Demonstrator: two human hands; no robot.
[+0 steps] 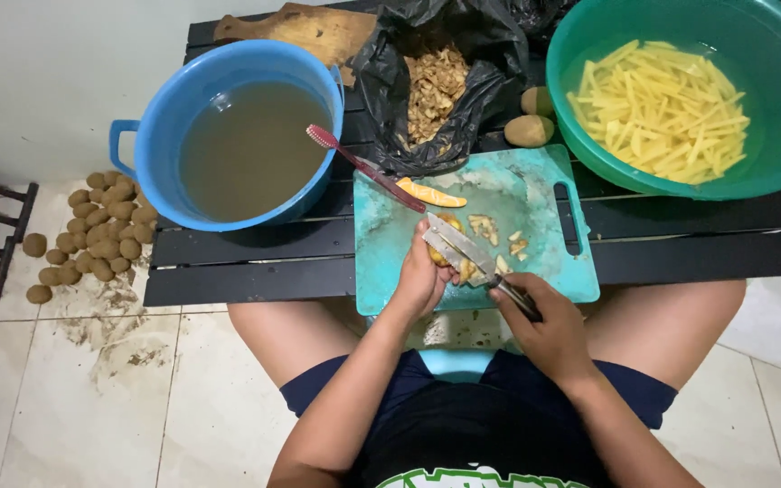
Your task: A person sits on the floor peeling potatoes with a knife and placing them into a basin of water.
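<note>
In the lower middle of the frame the left hand [422,280] grasps a peeled potato [446,237] and presses it on the teal cutting board [390,244]. The fingers are curled around the potato. The right hand [549,330] is clenched around the handle of a knife [463,248], and the blade lies across the potato. Small cut pieces [485,228] lie on the board just beside the blade.

A black plastic bag [490,54] stands open at the upper middle, above the board, and it holds brown peels [436,86]. At the right edge of the frame, white letters show on the front slat of the black table [255,253]; they are cut off by the frame.

A blue tub [160,113] with cloudy water fills the upper left part of the table, and a red toothbrush [363,167] leans from its rim to the board. A green basin [770,108] with potato sticks [657,108] takes the upper right. Two unpeeled potatoes [531,122] lie between the bag and the basin. The board hangs a little over the near table edge. Open room on the board remains at its left side. On the floor at left lies a heap of potatoes [97,230].
</note>
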